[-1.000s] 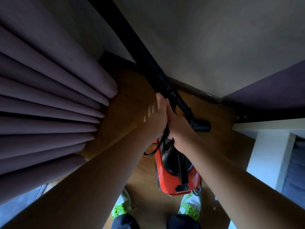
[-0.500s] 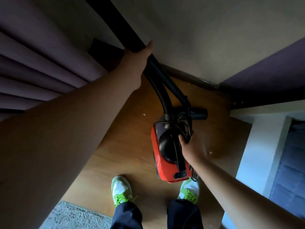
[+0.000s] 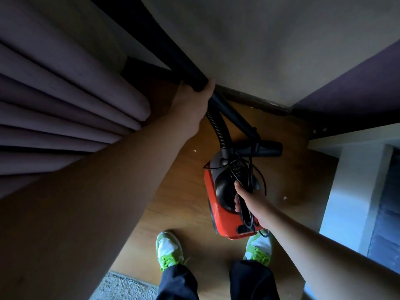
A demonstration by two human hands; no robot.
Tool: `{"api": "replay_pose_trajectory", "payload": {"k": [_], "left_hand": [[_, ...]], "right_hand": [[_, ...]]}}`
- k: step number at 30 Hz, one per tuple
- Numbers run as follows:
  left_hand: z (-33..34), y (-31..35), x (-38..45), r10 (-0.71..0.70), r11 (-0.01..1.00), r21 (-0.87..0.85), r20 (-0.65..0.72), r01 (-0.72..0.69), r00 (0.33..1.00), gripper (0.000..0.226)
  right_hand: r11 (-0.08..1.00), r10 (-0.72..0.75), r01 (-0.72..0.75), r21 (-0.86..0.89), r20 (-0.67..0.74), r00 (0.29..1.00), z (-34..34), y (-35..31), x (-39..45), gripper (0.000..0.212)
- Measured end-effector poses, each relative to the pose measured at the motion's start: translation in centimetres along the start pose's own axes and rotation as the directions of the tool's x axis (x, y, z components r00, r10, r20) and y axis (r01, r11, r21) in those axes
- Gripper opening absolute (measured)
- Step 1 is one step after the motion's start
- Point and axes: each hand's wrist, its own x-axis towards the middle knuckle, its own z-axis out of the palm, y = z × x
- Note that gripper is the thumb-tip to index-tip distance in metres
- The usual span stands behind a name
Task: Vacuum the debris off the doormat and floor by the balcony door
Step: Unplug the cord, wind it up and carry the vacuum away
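Down below, a warm brown wood floor (image 3: pixel 177 204) runs to a dark skirting board (image 3: pixel 249 98) under a plain pale wall (image 3: pixel 259 40). Left side, heavy purple curtains (image 3: pixel 54 100) hang in deep folds, their hems close to the floor. At right, a dark purple panel (image 3: pixel 357 79) meets the wall, and below it a white ledge (image 3: pixel 357 137) catches cool bluish light. Bottom left, the edge of a grey rug (image 3: pixel 125 289) peeks in.
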Motion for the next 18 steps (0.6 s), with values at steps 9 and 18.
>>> {"api": "replay_pose_trajectory", "payload": {"k": [9, 18], "left_hand": [[-0.8, 0.8, -7.6, 0.170, 0.971, 0.180, -0.039, -0.160, 0.985, 0.026], [-4.4, 7.7, -20.4, 0.319, 0.842, 0.477, -0.064, -0.252, 0.946, 0.034]], "right_hand": [[0.980, -0.189, 0.184, -0.080, -0.069, 0.980, -0.1, -1.2, -5.7, 0.053], [0.924, -0.314, 0.320, -0.212, 0.059, 0.947, -3.4, -7.1, -18.5, 0.053]]}}
